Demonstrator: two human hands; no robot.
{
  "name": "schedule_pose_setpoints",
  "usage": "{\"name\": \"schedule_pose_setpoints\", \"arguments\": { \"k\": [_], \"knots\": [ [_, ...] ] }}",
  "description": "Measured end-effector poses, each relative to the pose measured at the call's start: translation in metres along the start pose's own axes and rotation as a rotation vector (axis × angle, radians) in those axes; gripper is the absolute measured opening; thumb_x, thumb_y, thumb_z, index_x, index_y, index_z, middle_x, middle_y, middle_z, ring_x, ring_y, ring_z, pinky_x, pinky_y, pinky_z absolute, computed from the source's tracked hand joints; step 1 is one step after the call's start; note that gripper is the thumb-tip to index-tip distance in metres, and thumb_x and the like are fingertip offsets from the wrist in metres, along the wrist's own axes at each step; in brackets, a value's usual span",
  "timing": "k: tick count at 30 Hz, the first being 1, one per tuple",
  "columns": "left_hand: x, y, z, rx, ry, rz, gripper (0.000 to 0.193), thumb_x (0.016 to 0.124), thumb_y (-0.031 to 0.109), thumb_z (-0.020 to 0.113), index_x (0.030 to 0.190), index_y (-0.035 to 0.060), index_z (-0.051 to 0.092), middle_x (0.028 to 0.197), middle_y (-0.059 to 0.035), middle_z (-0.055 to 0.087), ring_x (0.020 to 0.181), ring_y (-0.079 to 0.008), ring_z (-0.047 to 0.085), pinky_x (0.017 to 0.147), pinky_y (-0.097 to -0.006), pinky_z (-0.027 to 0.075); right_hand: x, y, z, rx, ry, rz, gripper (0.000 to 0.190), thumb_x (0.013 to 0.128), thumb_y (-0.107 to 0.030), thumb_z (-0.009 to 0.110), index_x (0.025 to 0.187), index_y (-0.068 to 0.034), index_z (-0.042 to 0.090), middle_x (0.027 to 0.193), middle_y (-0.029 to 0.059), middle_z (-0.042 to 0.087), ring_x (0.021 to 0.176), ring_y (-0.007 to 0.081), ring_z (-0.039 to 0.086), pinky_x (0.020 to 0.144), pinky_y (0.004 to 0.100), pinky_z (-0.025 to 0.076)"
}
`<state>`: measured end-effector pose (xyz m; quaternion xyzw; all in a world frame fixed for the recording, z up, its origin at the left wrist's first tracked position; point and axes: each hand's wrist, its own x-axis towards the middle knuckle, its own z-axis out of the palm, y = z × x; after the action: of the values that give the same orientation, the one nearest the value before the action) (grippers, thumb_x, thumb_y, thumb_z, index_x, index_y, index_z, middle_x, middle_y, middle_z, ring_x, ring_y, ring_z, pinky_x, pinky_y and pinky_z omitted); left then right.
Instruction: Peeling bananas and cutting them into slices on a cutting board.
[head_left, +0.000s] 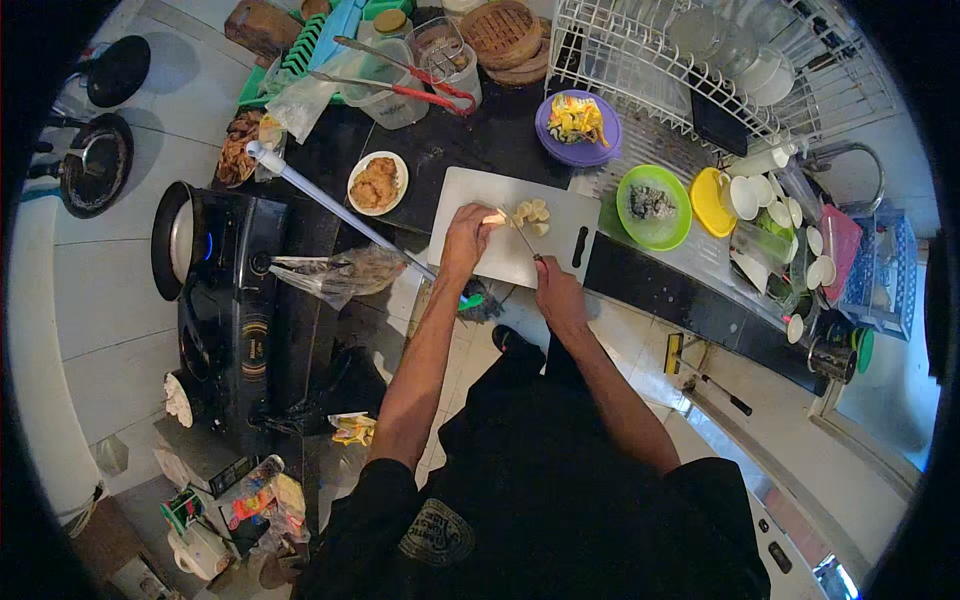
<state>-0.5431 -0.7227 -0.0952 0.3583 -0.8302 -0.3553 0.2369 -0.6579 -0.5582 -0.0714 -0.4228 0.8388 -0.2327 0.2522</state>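
Note:
My left hand pinches a pale, light-coloured piece of food over a white cutting board. In my right hand is the handle of a kitchen knife, its blade angled up and left, with the tip beside the held piece. Several pale cut pieces lie on the board just right of the blade. The board's front edge reaches the counter edge, and a dark handle slot runs along its right side. Left of the board stands a white plate with a browned, fried-looking food.
A lit gas stove carries a pan at left. A pole leans across the counter edge beside a hanging plastic bag. Right of the board are a green bowl, a purple lid, stacked dishes and a wire rack.

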Motion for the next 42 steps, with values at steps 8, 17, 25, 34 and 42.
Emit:
{"name": "schedule_pose_setpoints", "arguments": {
  "k": [8, 17, 25, 34, 42],
  "knots": [
    [-0.002, -0.007, 0.004, -0.038, 0.025, -0.027, 0.024, 0.077, -0.003, 0.064, 0.101, 0.0012, 0.065, 0.096, -0.0162, 0.063, 0.093, -0.0358, 0.058, 0.083, -0.0413, 0.048, 0.0, -0.001, 0.012, -0.003, 0.004, -0.075, 0.026, 0.101, -0.03, 0.042, 0.105, -0.006, 0.054, 0.066, 0.0243, 0.062, 0.063, 0.0446, 0.063, 0.055, 0.0538, 0.05],
    [-0.003, -0.011, 0.005, -0.004, 0.049, 0.016, 0.022, 0.079, -0.002, 0.067, 0.101, 0.0005, 0.065, 0.094, -0.0151, 0.064, 0.087, -0.0305, 0.061, 0.077, -0.0352, 0.05, 0.003, -0.004, 0.008, -0.045, -0.097, -0.016, 0.025, 0.101, -0.028, 0.04, 0.104, -0.006, 0.052, 0.07, 0.0233, 0.064, 0.068, 0.0445, 0.065, 0.062, 0.0548, 0.052],
    [-0.002, -0.012, 0.006, -0.041, 0.046, -0.001, 0.021, 0.078, -0.003, 0.068, 0.099, 0.0002, 0.064, 0.095, -0.0152, 0.064, 0.088, -0.0309, 0.063, 0.079, -0.0373, 0.052, 0.003, -0.002, 0.007, -0.038, -0.069, -0.044, 0.025, 0.1, -0.029, 0.042, 0.102, -0.006, 0.052, 0.069, 0.0227, 0.064, 0.069, 0.0436, 0.065, 0.062, 0.0542, 0.052],
    [-0.003, -0.013, 0.003, 0.05, 0.03, 0.051, 0.02, 0.078, 0.001, 0.069, 0.098, 0.0014, 0.064, 0.095, -0.0154, 0.064, 0.089, -0.0332, 0.061, 0.078, -0.037, 0.051, 0.012, 0.005, 0.016, -0.075, -0.128, -0.033, 0.028, 0.1, -0.03, 0.043, 0.105, -0.006, 0.055, 0.069, 0.0261, 0.063, 0.068, 0.0464, 0.063, 0.062, 0.0561, 0.051],
    [-0.007, -0.005, 0.002, -0.029, 0.065, -0.009, 0.02, 0.079, 0.001, 0.066, 0.1, 0.0004, 0.065, 0.095, -0.0155, 0.063, 0.091, -0.035, 0.059, 0.081, -0.0402, 0.048, 0.004, 0.005, 0.019, -0.047, -0.068, -0.005, 0.029, 0.101, -0.031, 0.04, 0.107, -0.005, 0.053, 0.072, 0.0267, 0.064, 0.069, 0.0462, 0.064, 0.062, 0.0555, 0.051]
  ]
}}
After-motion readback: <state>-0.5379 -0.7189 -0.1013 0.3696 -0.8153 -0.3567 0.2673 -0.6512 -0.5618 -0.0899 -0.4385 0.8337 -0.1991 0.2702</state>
